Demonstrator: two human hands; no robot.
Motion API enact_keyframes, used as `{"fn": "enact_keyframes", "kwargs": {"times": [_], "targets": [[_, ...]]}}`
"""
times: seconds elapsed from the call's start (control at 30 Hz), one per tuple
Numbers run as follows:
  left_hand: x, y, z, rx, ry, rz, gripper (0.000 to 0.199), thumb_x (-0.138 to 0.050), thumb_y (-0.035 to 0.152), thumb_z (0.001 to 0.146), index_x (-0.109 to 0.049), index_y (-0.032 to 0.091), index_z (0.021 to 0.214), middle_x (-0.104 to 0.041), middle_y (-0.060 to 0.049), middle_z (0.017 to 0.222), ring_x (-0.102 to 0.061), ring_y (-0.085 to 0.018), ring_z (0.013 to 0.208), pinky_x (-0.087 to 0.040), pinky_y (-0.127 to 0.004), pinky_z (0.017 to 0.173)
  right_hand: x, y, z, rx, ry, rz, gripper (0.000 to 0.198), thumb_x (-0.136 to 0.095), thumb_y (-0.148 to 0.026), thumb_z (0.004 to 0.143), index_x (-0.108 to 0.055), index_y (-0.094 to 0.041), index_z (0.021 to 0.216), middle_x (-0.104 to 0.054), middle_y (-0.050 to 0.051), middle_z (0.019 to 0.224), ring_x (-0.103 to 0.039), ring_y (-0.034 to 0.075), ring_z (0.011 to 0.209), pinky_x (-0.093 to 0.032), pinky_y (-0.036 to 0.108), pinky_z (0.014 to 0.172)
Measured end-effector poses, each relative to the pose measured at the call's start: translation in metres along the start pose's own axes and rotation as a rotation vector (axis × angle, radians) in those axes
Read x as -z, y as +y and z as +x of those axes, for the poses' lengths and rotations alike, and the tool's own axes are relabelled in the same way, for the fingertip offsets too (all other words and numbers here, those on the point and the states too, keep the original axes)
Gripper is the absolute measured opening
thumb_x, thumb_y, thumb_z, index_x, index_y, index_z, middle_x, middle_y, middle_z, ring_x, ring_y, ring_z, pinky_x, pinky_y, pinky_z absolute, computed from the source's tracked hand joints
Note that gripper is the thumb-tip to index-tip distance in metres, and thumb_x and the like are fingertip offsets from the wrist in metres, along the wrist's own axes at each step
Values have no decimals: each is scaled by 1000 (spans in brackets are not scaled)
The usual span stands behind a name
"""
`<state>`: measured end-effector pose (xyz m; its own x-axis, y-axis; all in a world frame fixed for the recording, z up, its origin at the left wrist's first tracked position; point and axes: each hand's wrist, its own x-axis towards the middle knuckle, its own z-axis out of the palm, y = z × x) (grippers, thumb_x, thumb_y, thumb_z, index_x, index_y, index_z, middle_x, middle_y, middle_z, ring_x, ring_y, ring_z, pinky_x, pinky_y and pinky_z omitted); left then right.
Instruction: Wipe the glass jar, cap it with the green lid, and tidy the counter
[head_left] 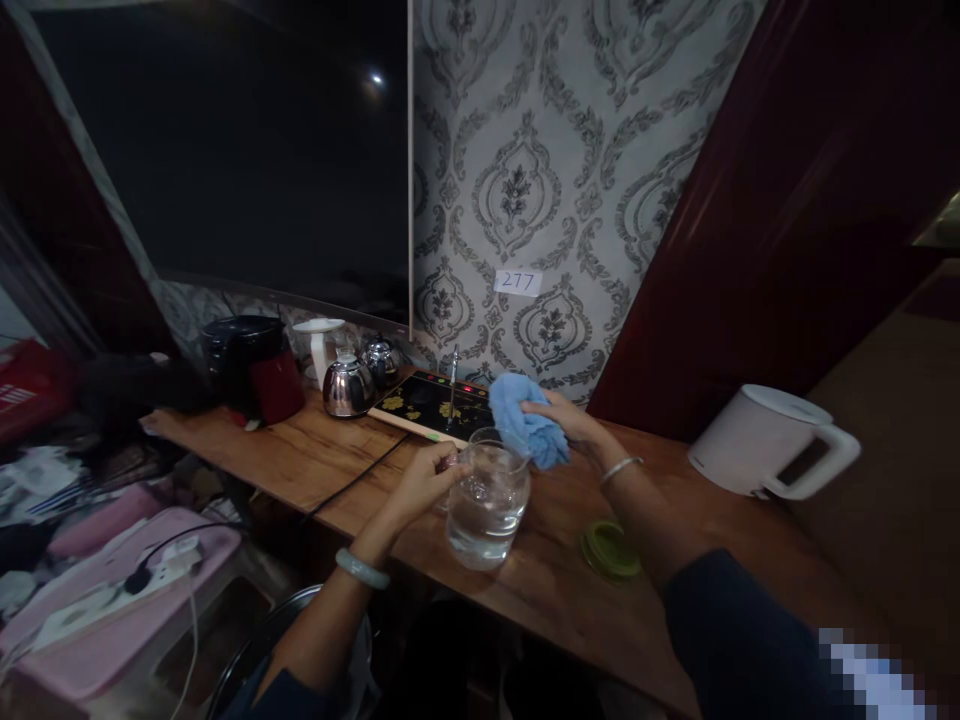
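My left hand (427,478) grips a clear glass jar (487,500) by its rim and side, holding it tilted just over the front of the wooden counter (315,455). My right hand (566,420) is closed on a bunched blue cloth (525,420), which sits right behind the jar's rim. A green lid (609,548) lies flat on the counter under my right forearm.
A black induction tea tray (435,400) with a faucet sits behind the jar. Left of it stand a steel kettle (347,386), a white pot (321,345) and a black-and-red appliance (251,365). A white electric kettle (765,440) is at right. A power strip (112,590) lies lower left.
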<state>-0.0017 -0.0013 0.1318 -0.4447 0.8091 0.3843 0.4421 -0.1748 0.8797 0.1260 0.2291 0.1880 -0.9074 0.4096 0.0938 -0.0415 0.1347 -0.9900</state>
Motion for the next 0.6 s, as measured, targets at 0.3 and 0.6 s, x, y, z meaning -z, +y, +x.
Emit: {"fn": "enact_keyframes", "kwargs": {"times": [0.3,0.6], "targets": [[-2,-1,-1,12,25,36,42,-61,49,74,-35,21,57,-32,6,58,-31,-11,58,-25,-23,56,-41,-21,67,-193,-492,-322,44,-85,-52,58,-67,-13,65,-62,-2,58,-52,10,54,-43,22,52],[-3,0,-1,21,59,66,38,-60,45,72,-35,21,56,-33,6,57,-32,-11,58,-27,-23,55,-6,16,29,-92,-108,-117,45,-84,-58,57,-67,-17,66,-63,0,59,-57,16,60,-51,30,60]]}}
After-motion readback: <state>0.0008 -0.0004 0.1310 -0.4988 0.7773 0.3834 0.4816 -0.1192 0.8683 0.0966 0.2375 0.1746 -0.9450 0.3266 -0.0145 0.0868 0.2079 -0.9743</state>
